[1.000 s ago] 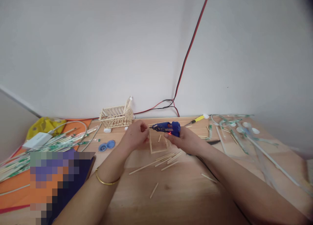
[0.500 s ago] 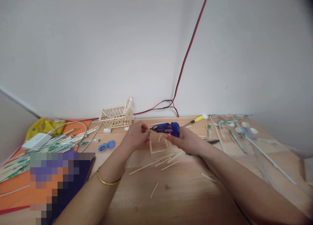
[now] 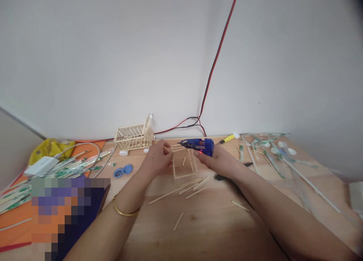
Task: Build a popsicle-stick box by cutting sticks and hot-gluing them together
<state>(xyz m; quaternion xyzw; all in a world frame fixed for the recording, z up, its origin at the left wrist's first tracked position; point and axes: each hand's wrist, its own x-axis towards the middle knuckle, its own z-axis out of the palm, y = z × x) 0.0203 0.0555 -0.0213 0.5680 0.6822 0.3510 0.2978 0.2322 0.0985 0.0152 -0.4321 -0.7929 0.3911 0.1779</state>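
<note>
Gripping a blue, speckled plastic glue gun (image 3: 198,145), the right hand (image 3: 220,161) is wrapped about its handle, most of which it hides; a small red light shows beside the thumb. The nozzle points left over the far end of a rectangular frame of pale wooden sticks (image 3: 185,175), situated on the wooden table (image 3: 210,227) between the two hands. Parts of the frame's far end are masked by the gun, and its height is hard to make out. The left hand (image 3: 158,156) has its fingers curled at the frame's left side; the fingertips are partly hidden, and whether they are closed on a stick cannot be told. Near the frame lie loose, pale wooden sticks (image 3: 195,184). Far left: a pale lattice box of wooden sticks (image 3: 135,137). Left: two round, blue plastic caps (image 3: 127,169). Near left: an area obscured by coloured blocks. A black cable (image 3: 241,191) disappears beneath the right forearm.
</note>
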